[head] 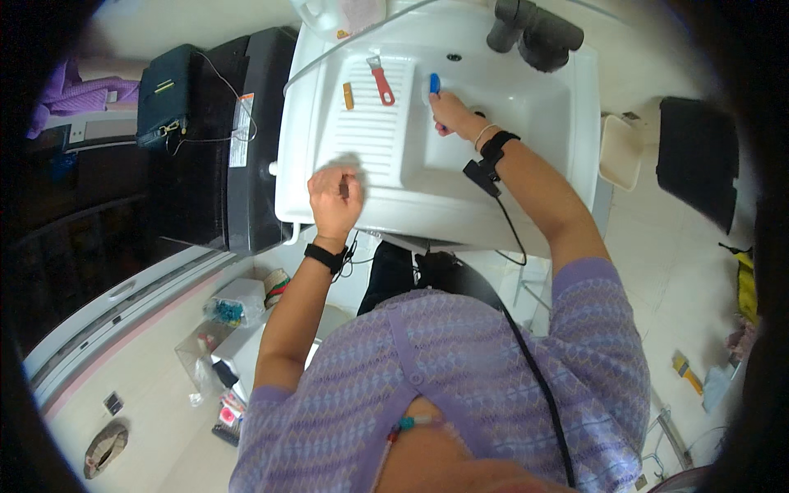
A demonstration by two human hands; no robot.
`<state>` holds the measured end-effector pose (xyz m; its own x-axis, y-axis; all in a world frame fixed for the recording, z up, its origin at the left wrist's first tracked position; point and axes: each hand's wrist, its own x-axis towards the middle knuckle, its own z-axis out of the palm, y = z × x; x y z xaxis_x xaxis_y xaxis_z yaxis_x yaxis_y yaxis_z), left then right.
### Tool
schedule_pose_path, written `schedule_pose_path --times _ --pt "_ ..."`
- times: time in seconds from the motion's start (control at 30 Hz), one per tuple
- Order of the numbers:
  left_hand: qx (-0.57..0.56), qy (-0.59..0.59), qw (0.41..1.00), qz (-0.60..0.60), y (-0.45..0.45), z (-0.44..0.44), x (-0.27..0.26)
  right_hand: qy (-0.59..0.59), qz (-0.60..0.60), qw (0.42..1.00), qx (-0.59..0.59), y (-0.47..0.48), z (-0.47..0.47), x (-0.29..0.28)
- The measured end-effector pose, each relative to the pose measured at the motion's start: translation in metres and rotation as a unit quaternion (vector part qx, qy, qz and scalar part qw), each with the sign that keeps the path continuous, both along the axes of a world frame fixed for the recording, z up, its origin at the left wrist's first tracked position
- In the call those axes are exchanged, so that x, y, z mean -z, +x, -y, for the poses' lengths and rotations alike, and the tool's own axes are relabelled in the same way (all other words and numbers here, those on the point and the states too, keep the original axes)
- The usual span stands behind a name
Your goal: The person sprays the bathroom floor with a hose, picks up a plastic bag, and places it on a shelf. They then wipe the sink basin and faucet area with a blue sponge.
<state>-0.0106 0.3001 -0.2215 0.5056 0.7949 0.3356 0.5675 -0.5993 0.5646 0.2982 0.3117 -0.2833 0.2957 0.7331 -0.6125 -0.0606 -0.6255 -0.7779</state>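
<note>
A white laundry sink [382, 212] with a ribbed washboard panel lies before me. My right hand [451, 114] is at the left wall of the basin, its fingers closed around a small blue-headed tool [435, 83], perhaps a brush; most of its handle is hidden. Over the sink's front left corner is my left hand [336, 194], fingers curled, with no object seen in them; a dark gap shows between thumb and fingers. On the washboard lie a red-handled scraper or peeler [383, 86] with a metal head and, to its left, a small yellow-brown piece [348, 96].
A grey hose crosses the sink's back left corner near a translucent plastic jug [351, 15]. Dark pipe fittings [542, 40] stand at the back right. Left of the sink is a black appliance [256, 142] bearing a dark zip pouch [163, 92]. A black cable hangs from my right wrist.
</note>
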Motion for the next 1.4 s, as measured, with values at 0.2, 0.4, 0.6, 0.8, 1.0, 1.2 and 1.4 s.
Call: schedule_pose_path --times 0.2,0.4,0.6,0.8,1.0,1.2,1.4 --pt "0.004 0.047 0.999 0.006 -0.001 -0.001 0.002 -0.083 -0.074 0.980 -0.165 -0.020 0.057 -0.044" --pt "-0.004 0.027 1.000 0.010 0.000 0.003 -0.001 -0.059 -0.001 0.988 -0.142 -0.040 0.056 -0.056" --pt "-0.005 0.020 1.000 0.007 0.002 0.002 -0.002 0.026 0.319 0.920 -0.226 -0.030 0.054 -0.068" --pt "-0.006 0.017 1.000 0.012 -0.001 0.001 0.001 0.093 0.476 0.825 -0.290 -0.033 0.006 -0.067" --pt "-0.003 0.053 0.998 0.023 0.000 0.002 0.000 0.131 0.460 0.828 -0.291 -0.058 -0.053 -0.048" --pt "-0.003 0.021 0.999 0.046 -0.002 0.001 -0.005 0.134 0.469 0.772 -0.407 -0.076 0.047 -0.076" --pt "0.006 0.024 0.999 0.045 -0.003 0.001 -0.005 0.084 0.551 0.753 -0.350 -0.031 0.001 -0.066"
